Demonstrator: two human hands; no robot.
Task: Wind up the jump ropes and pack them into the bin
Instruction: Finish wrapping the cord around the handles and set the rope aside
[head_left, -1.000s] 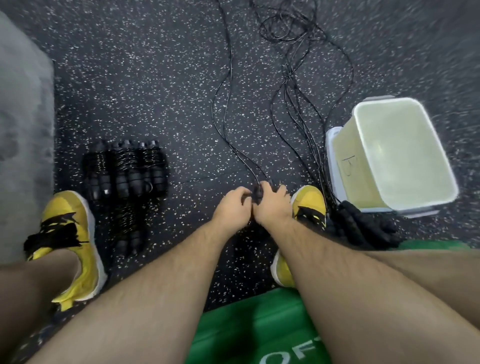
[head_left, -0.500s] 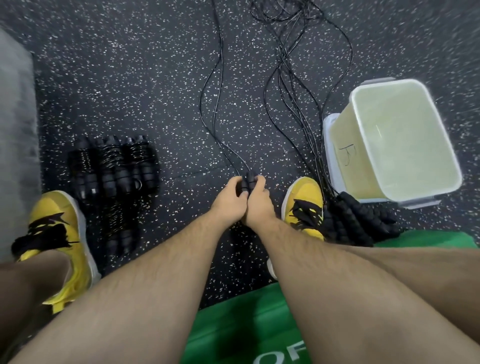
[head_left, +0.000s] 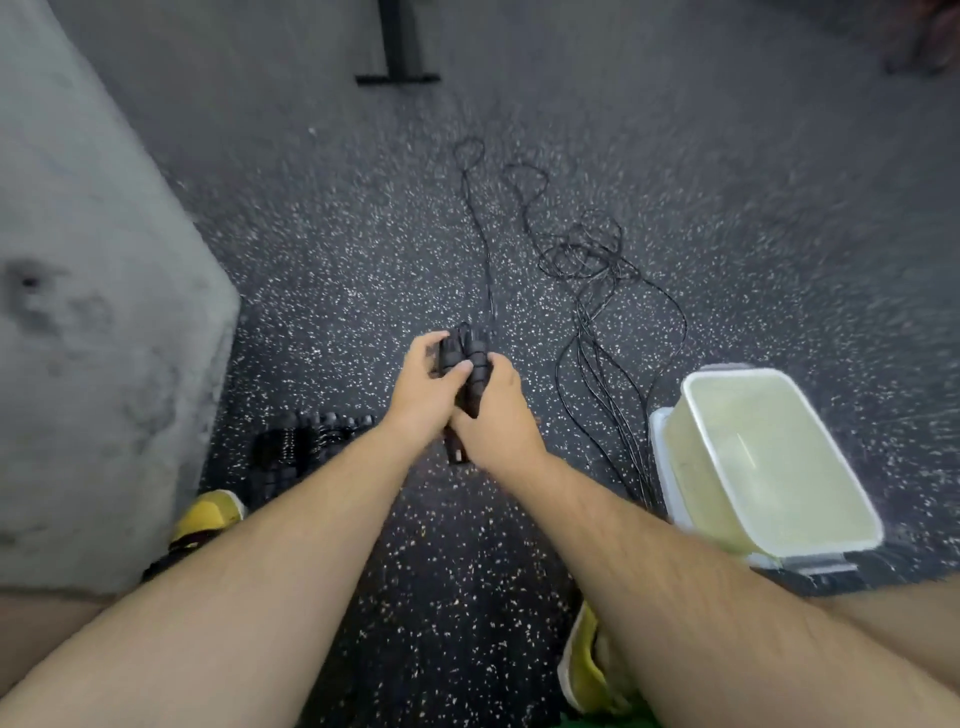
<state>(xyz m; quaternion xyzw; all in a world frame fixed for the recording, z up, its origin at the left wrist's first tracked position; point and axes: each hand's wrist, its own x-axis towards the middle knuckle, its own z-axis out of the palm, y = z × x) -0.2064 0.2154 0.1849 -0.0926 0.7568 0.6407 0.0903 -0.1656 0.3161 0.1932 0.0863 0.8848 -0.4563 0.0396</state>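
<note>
1. Gripping the black handles (head_left: 464, 364) of one jump rope, the left hand (head_left: 427, 387) and right hand (head_left: 493, 415) are closed around them; its cord (head_left: 485, 249) lies unwound on the floor.
2. Wound ropes (head_left: 296, 449) are piled at left, unpacked.
3. Loose ropes (head_left: 597, 322) remain beside the bin (head_left: 769, 467), judged empty.

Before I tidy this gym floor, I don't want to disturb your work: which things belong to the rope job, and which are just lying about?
Part of the job:
- handles held in left hand and right hand
- loose ropes
- wound ropes
- bin

Just lying about:
- grey block
- black stand base
</note>
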